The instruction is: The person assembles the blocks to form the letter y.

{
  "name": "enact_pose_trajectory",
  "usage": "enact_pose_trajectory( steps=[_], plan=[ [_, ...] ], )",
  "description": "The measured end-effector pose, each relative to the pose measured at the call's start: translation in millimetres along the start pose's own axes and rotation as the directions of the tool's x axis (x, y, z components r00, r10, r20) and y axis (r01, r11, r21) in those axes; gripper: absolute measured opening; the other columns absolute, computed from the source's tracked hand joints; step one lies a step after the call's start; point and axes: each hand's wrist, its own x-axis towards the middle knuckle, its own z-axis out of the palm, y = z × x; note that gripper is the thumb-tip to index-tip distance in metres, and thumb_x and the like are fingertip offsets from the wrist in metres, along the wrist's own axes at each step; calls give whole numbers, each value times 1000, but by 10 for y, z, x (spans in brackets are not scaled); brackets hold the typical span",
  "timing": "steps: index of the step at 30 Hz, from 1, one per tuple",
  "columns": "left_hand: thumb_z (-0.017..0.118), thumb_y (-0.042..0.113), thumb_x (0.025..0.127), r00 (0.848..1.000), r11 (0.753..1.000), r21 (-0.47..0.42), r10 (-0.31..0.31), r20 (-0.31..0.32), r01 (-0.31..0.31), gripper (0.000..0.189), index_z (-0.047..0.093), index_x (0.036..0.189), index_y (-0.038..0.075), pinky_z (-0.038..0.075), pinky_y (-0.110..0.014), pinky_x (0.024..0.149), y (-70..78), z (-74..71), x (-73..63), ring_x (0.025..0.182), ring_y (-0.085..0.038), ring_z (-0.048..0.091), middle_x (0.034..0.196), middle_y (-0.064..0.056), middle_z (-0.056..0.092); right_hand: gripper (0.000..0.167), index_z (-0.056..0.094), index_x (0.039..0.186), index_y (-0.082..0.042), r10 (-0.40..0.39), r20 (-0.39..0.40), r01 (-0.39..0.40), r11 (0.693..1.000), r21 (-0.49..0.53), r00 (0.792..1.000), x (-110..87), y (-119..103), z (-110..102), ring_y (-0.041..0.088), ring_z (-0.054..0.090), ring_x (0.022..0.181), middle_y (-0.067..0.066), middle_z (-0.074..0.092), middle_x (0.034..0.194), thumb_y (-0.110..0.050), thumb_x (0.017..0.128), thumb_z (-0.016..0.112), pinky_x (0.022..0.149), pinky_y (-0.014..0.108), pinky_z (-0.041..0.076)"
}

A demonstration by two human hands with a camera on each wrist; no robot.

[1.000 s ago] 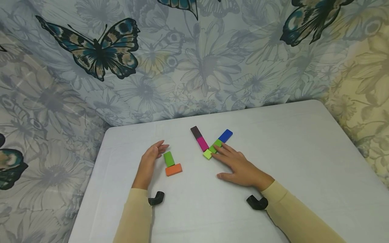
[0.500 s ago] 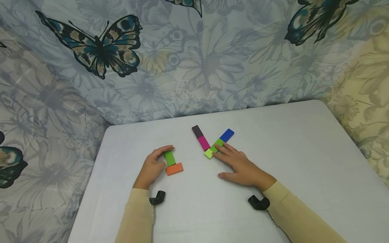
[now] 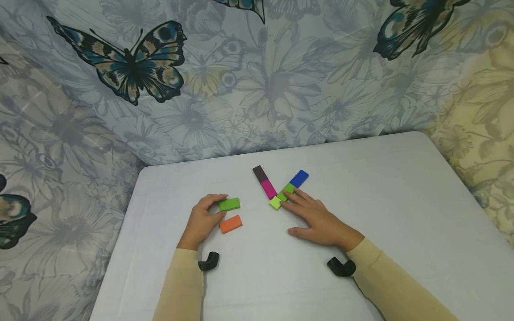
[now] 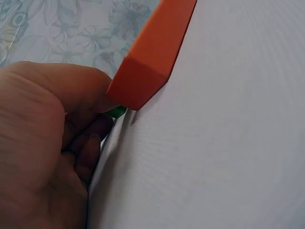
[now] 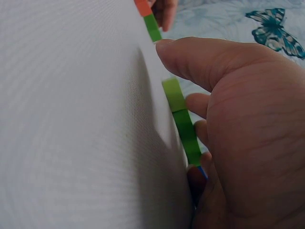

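Observation:
My left hand point(image 3: 202, 220) pinches the left end of a green block point(image 3: 230, 204) between thumb and fingers. Just in front of that block lies an orange block point(image 3: 231, 224), which looms large in the left wrist view and mostly hides the green one there. My right hand point(image 3: 321, 220) lies spread on the table, its fingertips touching a second green block point(image 3: 283, 195) and a small lime block point(image 3: 275, 203). A blue block point(image 3: 299, 178) continues that slanted row. Beyond the lime block, a magenta block point(image 3: 268, 189) and a dark purple block point(image 3: 259, 174) form the other arm of a V.
All the blocks lie on a white-covered table point(image 3: 381, 191). Its far edge meets a wall hung with butterfly-patterned cloth point(image 3: 273, 89). Black wrist mounts point(image 3: 341, 267) sit at both sleeves.
My left hand came in from the left, took hold of the green block and swung it from pointing away to lying crosswise, apart from the orange block. The right hand stays put.

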Motion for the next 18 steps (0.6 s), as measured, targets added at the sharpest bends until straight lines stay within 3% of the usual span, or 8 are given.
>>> enact_pose_trajectory(
  steps=[6,11,18],
  plan=[
    [86,3,93,1000,1000,21,-9,-5,9,47,77,135,20,38,-43,120,15,16,3,140,-17,54,137,7,69,79,48,167,-19,2,4,-2,1000,-14,1000,10,1,5,31,6,166,2,26,178,-40,98,81,114,68,34],
    [88,3,92,1000,999,28,-20,-19,20,47,78,134,20,39,-47,119,26,29,-4,139,-22,55,137,3,69,79,49,167,-19,2,5,-1,1000,-11,1000,9,3,6,31,7,165,1,26,178,-41,98,81,113,67,34],
    [88,4,92,1000,999,50,12,-25,-10,46,78,134,19,41,-47,118,26,43,-1,136,-21,57,134,4,70,80,48,167,-19,-1,2,1,1000,-6,1000,7,3,7,30,6,166,1,26,178,-40,97,82,112,66,35]
  ],
)
